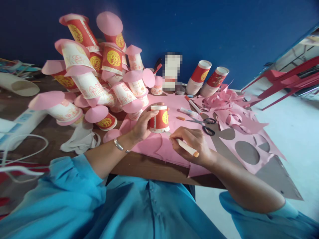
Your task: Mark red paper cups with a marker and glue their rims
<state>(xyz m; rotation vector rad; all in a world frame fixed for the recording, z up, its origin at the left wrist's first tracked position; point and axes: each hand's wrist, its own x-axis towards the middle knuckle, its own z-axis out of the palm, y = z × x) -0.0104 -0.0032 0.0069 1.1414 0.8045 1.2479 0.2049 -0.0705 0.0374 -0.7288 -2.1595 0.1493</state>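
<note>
My left hand [144, 124] is wrapped round the side of a red and white paper cup [159, 120] with a gold emblem, held upside down above pink paper [174, 151]. Faint drawn marks run along the cup's white lower band. My right hand [193, 144] grips a white marker [187, 148] with an orange end, its tip side pointing at the cup's lower edge. Whether the tip touches the cup I cannot tell. An orange marker cap [180, 118] lies beyond, beside scissors [206, 125] with dark handles.
Many decorated cups with pink cone tops [109, 25] are piled at the left. Two cup stacks [198, 78] lean against the blue wall [224, 30]. Pink paper scraps [229, 103] and a sheet with round cutouts [264, 156] lie right. A white glove [78, 139] rests left.
</note>
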